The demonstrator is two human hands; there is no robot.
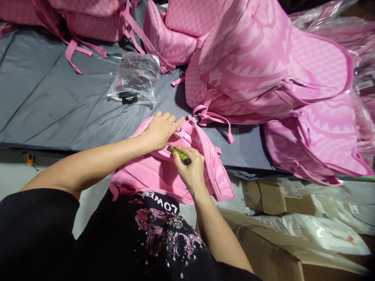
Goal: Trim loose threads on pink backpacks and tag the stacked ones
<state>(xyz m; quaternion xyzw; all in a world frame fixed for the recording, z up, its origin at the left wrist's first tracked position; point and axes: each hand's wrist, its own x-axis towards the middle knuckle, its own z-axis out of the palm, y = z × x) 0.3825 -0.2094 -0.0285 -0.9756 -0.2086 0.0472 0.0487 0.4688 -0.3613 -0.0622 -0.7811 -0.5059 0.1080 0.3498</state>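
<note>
A pink backpack (172, 175) with perforated panels lies at the table's front edge, against my body. My left hand (161, 130) is on its upper part, fingers bent over the fabric and gripping it. Just to the right, my right hand (191, 166) is closed around a green pen-like tool with a black end (182, 156). Its thin tip points left at the backpack, near my left palm. Whether the tip touches the fabric I cannot tell.
Large pink backpacks (249, 66) are piled at the right, with others (93, 23) along the back. A clear plastic bag (136, 76) holding small items lies on the grey table cover (52, 89). Cardboard boxes (260, 195) and white plastic packaging (319, 230) are below right.
</note>
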